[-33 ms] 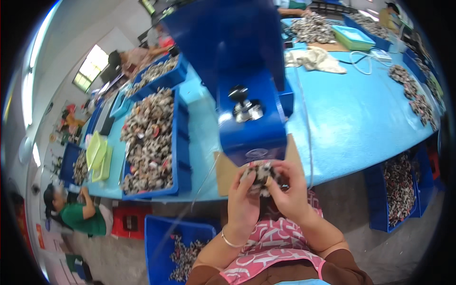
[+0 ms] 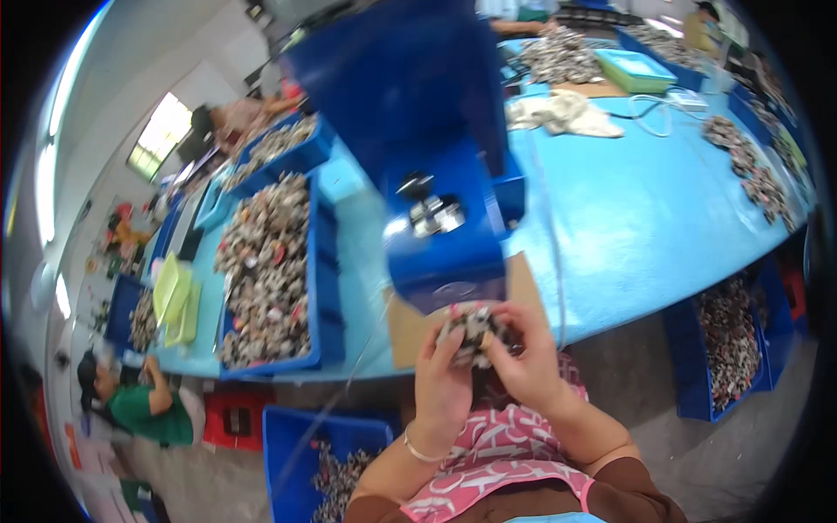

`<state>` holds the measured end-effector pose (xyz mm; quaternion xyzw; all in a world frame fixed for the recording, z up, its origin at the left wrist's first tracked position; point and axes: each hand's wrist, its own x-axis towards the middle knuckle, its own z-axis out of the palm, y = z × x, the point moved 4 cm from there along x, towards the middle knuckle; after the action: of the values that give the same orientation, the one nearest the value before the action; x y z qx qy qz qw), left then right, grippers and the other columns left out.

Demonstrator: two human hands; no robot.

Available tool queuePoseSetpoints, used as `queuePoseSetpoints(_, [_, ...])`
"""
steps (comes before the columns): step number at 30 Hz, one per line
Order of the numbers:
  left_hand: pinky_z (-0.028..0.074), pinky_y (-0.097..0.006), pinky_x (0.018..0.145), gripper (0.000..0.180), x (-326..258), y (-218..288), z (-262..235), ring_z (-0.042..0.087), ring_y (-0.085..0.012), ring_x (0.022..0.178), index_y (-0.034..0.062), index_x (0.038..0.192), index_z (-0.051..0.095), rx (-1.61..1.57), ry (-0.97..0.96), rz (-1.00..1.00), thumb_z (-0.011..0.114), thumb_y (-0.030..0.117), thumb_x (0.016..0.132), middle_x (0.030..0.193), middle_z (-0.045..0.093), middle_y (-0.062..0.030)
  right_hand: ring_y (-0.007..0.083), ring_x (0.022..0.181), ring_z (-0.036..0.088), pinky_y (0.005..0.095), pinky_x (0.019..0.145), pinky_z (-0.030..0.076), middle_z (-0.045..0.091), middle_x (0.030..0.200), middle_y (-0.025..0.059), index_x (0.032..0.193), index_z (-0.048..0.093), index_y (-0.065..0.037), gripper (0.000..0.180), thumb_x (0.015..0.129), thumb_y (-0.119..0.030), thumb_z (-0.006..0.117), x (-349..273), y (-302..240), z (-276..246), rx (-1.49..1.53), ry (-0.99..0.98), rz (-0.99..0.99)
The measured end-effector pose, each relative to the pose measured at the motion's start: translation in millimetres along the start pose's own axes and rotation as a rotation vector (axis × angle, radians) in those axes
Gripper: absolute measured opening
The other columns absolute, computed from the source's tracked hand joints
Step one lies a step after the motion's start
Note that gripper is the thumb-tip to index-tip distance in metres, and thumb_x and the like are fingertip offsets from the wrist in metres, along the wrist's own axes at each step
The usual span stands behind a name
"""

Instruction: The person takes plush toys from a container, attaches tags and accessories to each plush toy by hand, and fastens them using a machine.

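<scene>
Between my two hands is a rounded clump of mottled grey, black and white material with a touch of pink; its exact kind is unclear. My left hand grips its left side, fingers curled, with a light bangle on the wrist. On the other side, my right hand holds it with the thumb pressed on the near face. Just beyond my hands stands a blue machine with a black knob and shiny metal parts in its recess. A brown board lies under the machine.
Left on the blue table stands a large blue bin heaped with similar mottled pieces. A blue bin sits below the table; another is at right. A cloth lies behind. A person in green sits at left.
The view has shifted slightly, so the machine and table appear a little farther left. Both hands keep their hold on the clump, with little visible finger movement.
</scene>
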<state>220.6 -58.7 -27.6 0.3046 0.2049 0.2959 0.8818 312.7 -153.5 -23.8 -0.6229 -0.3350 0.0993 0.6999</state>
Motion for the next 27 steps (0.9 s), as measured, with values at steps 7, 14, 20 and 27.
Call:
queuePoseSetpoints(7, [0.047, -0.034, 0.096, 0.035, -12, -51, 21, 0.057, -0.0174, 0.114, 0.0026, 0.129, 0.053, 0.244, -0.118, -0.248, 0.057, 0.007, 0.095, 0.122, 0.061, -0.0091, 0.0098, 0.083, 0.061, 0.0254, 0.071, 0.049, 0.067, 0.097, 0.0067, 0.121, 0.057, -0.005, 0.029, 0.092, -0.004, 0.061, -1, 47, -108, 0.093, 0.066, 0.164])
queuePoseSetpoints(14, [0.048, -0.041, 0.090, 0.033, -10, -88, 2, 0.058, -0.0269, 0.105, 0.0009, 0.115, 0.062, 0.790, -0.152, -0.248, 0.068, 0.014, 0.085, 0.115, 0.060, -0.0145, 0.0132, 0.084, 0.064, 0.0293, 0.071, 0.052, 0.065, 0.090, 0.0066, 0.119, 0.057, -0.007, 0.027, 0.094, -0.010, 0.063, 26, 103, -461, -0.502, 0.563, 0.183])
queuePoseSetpoints(20, [0.051, -0.029, 0.075, 0.008, 7, -151, 90, 0.065, -0.0180, 0.078, 0.0016, 0.089, 0.068, 1.173, -0.489, 0.333, 0.072, 0.005, 0.083, 0.084, 0.066, -0.0072, 0.0228, 0.072, 0.062, 0.0368, 0.064, 0.049, 0.059, 0.075, 0.0090, 0.110, 0.057, -0.012, 0.029, 0.085, -0.014, 0.072, 50, 73, -660, -1.040, 0.810, 0.306])
queuePoseSetpoints(27, [0.046, -0.044, 0.086, 0.029, 44, -225, 149, 0.058, -0.0307, 0.100, 0.0053, 0.101, 0.067, 1.538, -0.784, 0.932, 0.075, 0.020, 0.076, 0.104, 0.061, -0.0129, 0.0334, 0.080, 0.066, 0.0431, 0.075, 0.051, 0.065, 0.080, 0.0163, 0.093, 0.061, -0.007, 0.016, 0.079, -0.012, 0.068, 78, 82, -733, -1.155, 0.790, 0.340])
